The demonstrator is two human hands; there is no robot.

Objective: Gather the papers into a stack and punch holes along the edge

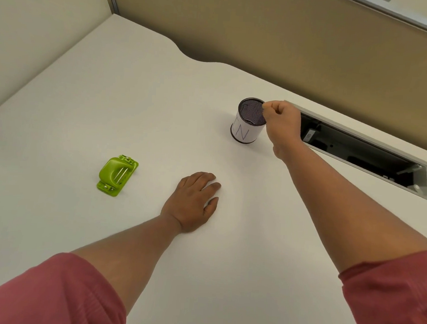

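A lime-green hole punch (pixel 117 175) lies on the white desk (pixel 110 99) at the left. My left hand (pixel 194 201) rests flat on the desk to the right of the punch and holds nothing. My right hand (pixel 282 123) is stretched out to a black mesh cup (pixel 248 120) with a white paper label. Its thumb and forefinger are pinched together at the cup's right rim. I cannot tell whether they grip the rim or something small. No papers are in view.
An open cable tray (pixel 364 152) with a grey frame is sunk into the desk at the right, behind my right hand. Beige partition walls (pixel 267 34) close the desk at the back and left.
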